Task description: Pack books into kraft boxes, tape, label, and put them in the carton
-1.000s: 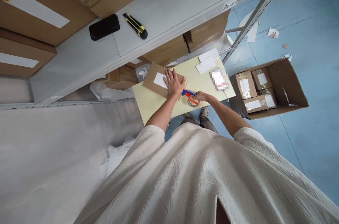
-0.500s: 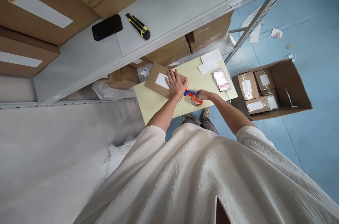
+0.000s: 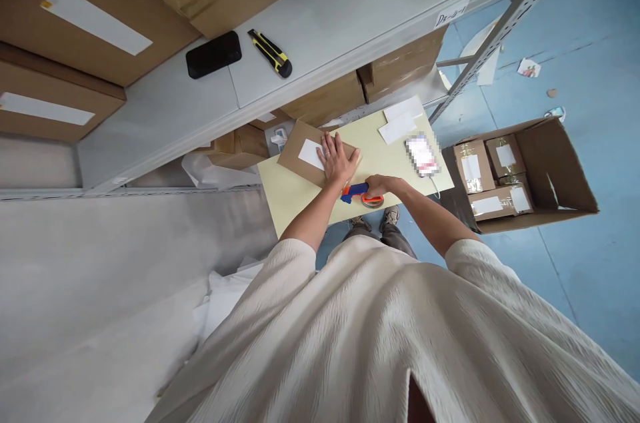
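A cardboard box (image 3: 294, 155) with a white label (image 3: 311, 154) lies at a slant on the pale yellow table (image 3: 277, 200). My left hand (image 3: 339, 158) rests flat on its top, fingers spread, partly over the label. My right hand (image 3: 384, 186) is wrapped round a blue and orange tape dispenser (image 3: 356, 190), whose roll hangs on the side nearest my body. The dispenser's blue end is by the box's near right edge, just below my left wrist. Whether tape runs from it to the box I cannot make out.
White paper slips (image 3: 400, 123) and a blurred-out phone (image 3: 421, 155) lie right on the table. A large open carton (image 3: 560, 170) with several labelled boxes stands to the right. A metal shelf (image 3: 320, 30) above holds a black phone (image 3: 214, 54), box cutter (image 3: 270, 53) and cartons.
My right hand has turned the tape dispenser and brought it slightly down and left, towards my left wrist. My left hand stays on the box. The whole view has shifted slightly.
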Demonstrator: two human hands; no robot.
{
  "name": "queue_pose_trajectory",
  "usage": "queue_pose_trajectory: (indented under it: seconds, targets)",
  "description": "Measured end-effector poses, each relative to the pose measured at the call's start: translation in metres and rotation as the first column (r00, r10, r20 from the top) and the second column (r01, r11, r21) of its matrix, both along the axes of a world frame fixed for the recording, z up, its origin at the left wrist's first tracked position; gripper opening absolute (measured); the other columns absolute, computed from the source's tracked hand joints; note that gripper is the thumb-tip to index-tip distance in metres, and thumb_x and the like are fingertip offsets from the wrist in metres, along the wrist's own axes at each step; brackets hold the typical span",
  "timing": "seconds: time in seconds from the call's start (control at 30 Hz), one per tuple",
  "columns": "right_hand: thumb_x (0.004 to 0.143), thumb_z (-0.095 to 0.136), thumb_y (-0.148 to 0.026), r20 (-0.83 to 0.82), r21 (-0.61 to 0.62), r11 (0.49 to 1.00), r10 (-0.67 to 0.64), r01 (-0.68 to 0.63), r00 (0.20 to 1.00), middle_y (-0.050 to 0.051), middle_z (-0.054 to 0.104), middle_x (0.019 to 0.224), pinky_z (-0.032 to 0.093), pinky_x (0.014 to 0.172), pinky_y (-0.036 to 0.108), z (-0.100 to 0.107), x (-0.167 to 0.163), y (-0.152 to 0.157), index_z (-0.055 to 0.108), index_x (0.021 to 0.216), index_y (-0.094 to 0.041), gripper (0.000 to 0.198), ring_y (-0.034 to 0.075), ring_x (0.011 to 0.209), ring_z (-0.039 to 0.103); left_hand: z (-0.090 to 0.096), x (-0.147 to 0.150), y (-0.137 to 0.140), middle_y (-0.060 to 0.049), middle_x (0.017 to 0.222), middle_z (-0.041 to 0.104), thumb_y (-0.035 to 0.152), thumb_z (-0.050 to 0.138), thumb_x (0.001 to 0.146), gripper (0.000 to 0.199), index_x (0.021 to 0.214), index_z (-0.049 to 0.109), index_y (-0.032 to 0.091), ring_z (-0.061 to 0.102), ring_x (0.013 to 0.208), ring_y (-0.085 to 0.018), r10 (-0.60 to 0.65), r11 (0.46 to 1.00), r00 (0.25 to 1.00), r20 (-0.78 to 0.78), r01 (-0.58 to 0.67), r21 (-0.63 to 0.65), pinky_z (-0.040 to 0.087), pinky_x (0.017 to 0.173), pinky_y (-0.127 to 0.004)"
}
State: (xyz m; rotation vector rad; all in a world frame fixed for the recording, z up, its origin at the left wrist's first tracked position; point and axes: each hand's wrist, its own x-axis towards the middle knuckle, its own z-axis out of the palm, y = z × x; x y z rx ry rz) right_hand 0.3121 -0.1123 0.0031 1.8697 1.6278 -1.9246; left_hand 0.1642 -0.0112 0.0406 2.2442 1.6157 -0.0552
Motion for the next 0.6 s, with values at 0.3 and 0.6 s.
queue_pose_trajectory:
  seconds: [0.3,0.6]
  targets:
    - [0.075,0.101,-0.056,0.015,-0.015,0.943,-0.331,0.331,0.944,0.008,0.077,0.093,0.048,0.074,0.033,0.029,0.076,-0.057,0.072,0.099,-0.021,0.051,0.026,0.085,0.068,0.007,0.0,0.0,-0.019,0.195,0.01,0.059,0.054,0.111,0.092,0.185,0.025,0.013,0.0,0.183,-0.035,-0.006,1.0,0.999,0.05,0.005,0.031,0.004,0.145,-0.067]
    - [0.104,0.063,-0.055,0.029,0.295,0.762,-0.61,0.576,0.792,0.006,0.067,0.092,0.05,0.087,0.034,0.117,0.105,-0.062,0.061,0.098,-0.024,0.032,0.027,0.097,0.06,0.016,-0.02,-0.013,-0.023,0.194,0.013,0.051,0.059,0.108,0.09,0.183,0.031,0.01,0.004,0.183,-0.037,-0.097,0.995,0.977,0.191,0.099,0.0,-0.001,0.145,-0.066]
